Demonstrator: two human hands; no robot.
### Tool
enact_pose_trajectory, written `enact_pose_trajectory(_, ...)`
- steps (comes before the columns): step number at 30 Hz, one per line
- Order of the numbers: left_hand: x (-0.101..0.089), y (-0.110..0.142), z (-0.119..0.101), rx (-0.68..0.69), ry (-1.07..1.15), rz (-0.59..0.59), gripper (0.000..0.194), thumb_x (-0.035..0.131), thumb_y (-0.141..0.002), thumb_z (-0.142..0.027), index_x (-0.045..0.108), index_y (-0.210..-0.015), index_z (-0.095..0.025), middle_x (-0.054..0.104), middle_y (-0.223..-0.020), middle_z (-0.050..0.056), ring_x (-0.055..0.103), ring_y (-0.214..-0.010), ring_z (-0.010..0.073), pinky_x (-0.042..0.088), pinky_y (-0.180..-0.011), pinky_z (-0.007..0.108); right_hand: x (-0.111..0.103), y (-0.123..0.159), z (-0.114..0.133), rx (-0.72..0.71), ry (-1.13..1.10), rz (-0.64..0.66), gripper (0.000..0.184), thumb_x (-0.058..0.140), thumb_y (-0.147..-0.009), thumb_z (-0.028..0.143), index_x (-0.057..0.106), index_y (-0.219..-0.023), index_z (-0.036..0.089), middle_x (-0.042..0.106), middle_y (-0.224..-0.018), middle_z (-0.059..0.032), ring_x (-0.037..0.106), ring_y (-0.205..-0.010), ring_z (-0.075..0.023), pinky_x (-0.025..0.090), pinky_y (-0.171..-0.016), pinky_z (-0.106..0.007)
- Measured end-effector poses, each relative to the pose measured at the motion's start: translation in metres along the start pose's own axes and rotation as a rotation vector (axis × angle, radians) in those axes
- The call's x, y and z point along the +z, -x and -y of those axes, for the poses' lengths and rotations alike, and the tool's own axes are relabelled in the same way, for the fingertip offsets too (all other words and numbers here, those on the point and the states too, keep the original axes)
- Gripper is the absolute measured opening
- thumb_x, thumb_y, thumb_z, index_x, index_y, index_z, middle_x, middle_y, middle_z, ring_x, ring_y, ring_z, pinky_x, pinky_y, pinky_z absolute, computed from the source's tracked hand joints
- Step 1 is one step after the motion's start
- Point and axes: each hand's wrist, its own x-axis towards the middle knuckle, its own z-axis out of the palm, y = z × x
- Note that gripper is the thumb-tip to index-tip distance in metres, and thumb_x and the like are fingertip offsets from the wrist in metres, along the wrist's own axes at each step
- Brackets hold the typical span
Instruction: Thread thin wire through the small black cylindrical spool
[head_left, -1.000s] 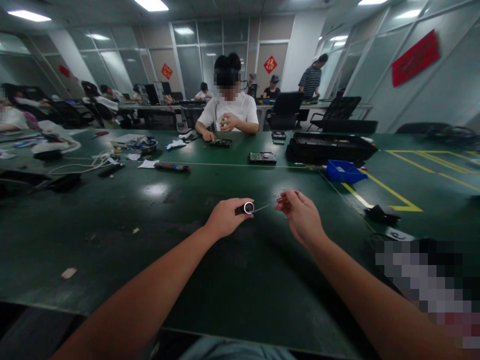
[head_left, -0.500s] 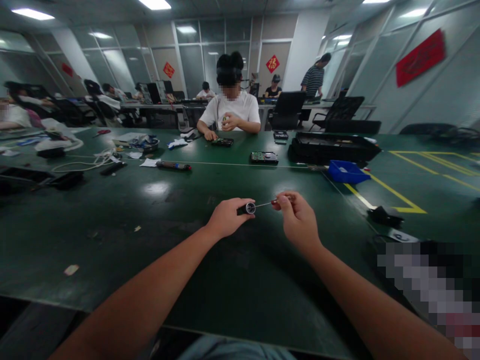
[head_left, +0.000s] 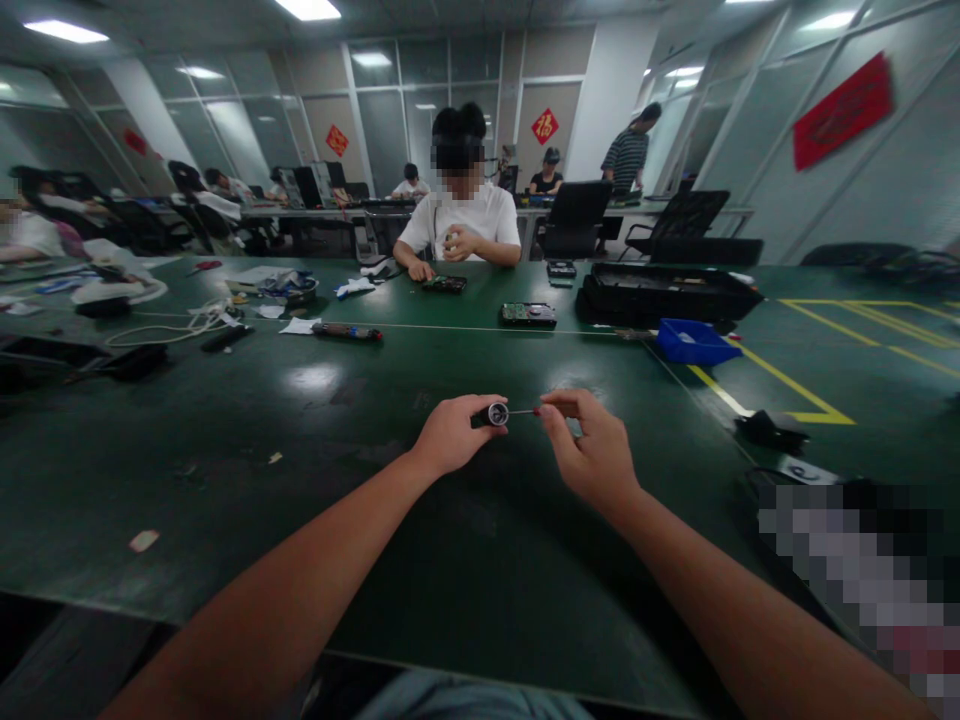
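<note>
My left hand (head_left: 455, 435) is closed around a short black cylinder (head_left: 497, 414) with a silvery ring at its open end, which faces right and toward me. What kind of part it is I cannot make out. Between the thumb and fingers of my right hand (head_left: 589, 437) is a slim screwdriver (head_left: 523, 412); its thin metal shaft points left and its tip meets the cylinder's open end. A bit of red handle shows at the fingertips, the rest being covered by the hand. Both hands are held above the green table (head_left: 465, 570).
Across the table a person (head_left: 480, 220) handles a dark device (head_left: 444, 284). A hard drive (head_left: 528, 315) lies ahead, with a blue bin (head_left: 696, 343) and a black case (head_left: 667, 297) to its right. An electric screwdriver (head_left: 347, 331) and cables (head_left: 176, 328) lie on the left.
My right hand's fingers have shifted slightly left along the screwdriver and straightened, covering more of its handle. The left hand and the cylinder have hardly moved.
</note>
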Motion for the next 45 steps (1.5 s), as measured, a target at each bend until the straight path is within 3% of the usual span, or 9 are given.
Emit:
enact_pose_trajectory(4,0.000,-0.001,0.001,-0.006,-0.011,0.006,0.041,0.079,-0.082,-0.029,0.071,-0.122,-0.026,0.075,-0.115,0.002,0.070,-0.098,0.0212,0.053,-0.094,0.036,-0.001,0.001,0.000,-0.027,-0.021,0.077,0.020,0.049,-0.099,0.033,0.064,-0.102,0.021,0.073,-0.089,-0.0062,0.070,-0.080,-0.0209,0.051,-0.069,-0.034)
enact_pose_trajectory(7,0.001,-0.001,0.001,-0.003,-0.016,0.018,0.041,0.079,-0.083,-0.030,0.071,-0.122,-0.026,0.075,-0.114,0.003,0.070,-0.098,0.0215,0.053,-0.094,0.036,0.001,0.003,0.001,0.018,-0.059,0.042,0.020,0.051,-0.099,0.035,0.065,-0.106,0.021,0.073,-0.088,-0.0057,0.070,-0.080,-0.0213,0.051,-0.074,-0.036)
enact_pose_trajectory(10,0.001,0.000,0.001,0.006,-0.009,0.001,0.041,0.080,-0.082,-0.029,0.071,-0.122,-0.026,0.075,-0.112,0.003,0.070,-0.098,0.0214,0.053,-0.093,0.035,0.006,0.003,-0.002,0.154,-0.233,-0.023,0.023,0.057,-0.096,0.038,0.063,-0.109,0.021,0.074,-0.090,-0.0061,0.071,-0.083,-0.0219,0.053,-0.077,-0.038)
enact_pose_trajectory(15,-0.001,-0.001,0.000,0.094,0.015,0.025,0.039,0.079,-0.083,-0.024,0.071,-0.120,-0.025,0.074,-0.115,0.002,0.068,-0.104,0.0204,0.052,-0.093,0.034,0.014,-0.005,-0.019,0.438,-0.592,-0.124,0.027,0.058,-0.094,0.046,0.066,-0.096,0.021,0.068,-0.086,-0.0037,0.066,-0.077,-0.0181,0.054,-0.079,-0.037)
enact_pose_trajectory(18,-0.002,-0.002,0.000,0.067,0.001,-0.001,0.038,0.079,-0.082,-0.023,0.072,-0.120,-0.025,0.074,-0.115,0.003,0.068,-0.103,0.0208,0.052,-0.094,0.035,0.014,-0.010,-0.028,0.590,-0.751,-0.150,0.026,0.061,-0.090,0.046,0.063,-0.086,0.021,0.063,-0.078,-0.0011,0.062,-0.068,-0.0160,0.054,-0.071,-0.035)
enact_pose_trajectory(22,-0.001,-0.002,0.000,-0.009,-0.023,0.008,0.040,0.080,-0.081,-0.025,0.072,-0.121,-0.025,0.075,-0.112,0.004,0.069,-0.098,0.0215,0.052,-0.093,0.037,0.010,-0.009,-0.026,0.490,-0.582,-0.175,0.026,0.058,-0.093,0.046,0.063,-0.092,0.020,0.065,-0.080,-0.0015,0.062,-0.072,-0.0165,0.052,-0.072,-0.034)
enact_pose_trajectory(33,-0.001,-0.001,-0.003,0.025,-0.007,0.040,0.039,0.079,-0.083,-0.027,0.072,-0.121,-0.025,0.074,-0.111,0.003,0.068,-0.097,0.0202,0.052,-0.090,0.033,0.010,0.002,-0.009,0.206,-0.190,-0.051,0.023,0.049,-0.100,0.041,0.060,-0.102,0.021,0.072,-0.086,-0.0055,0.071,-0.078,-0.0206,0.053,-0.073,-0.036)
enact_pose_trajectory(45,0.000,0.000,-0.001,0.028,-0.009,0.050,0.038,0.077,-0.084,-0.027,0.071,-0.121,-0.026,0.074,-0.115,0.003,0.068,-0.103,0.0209,0.052,-0.094,0.034,0.007,0.001,-0.004,0.138,-0.080,-0.028,0.019,0.050,-0.100,0.038,0.060,-0.101,0.022,0.074,-0.084,-0.0048,0.073,-0.077,-0.0209,0.052,-0.072,-0.034)
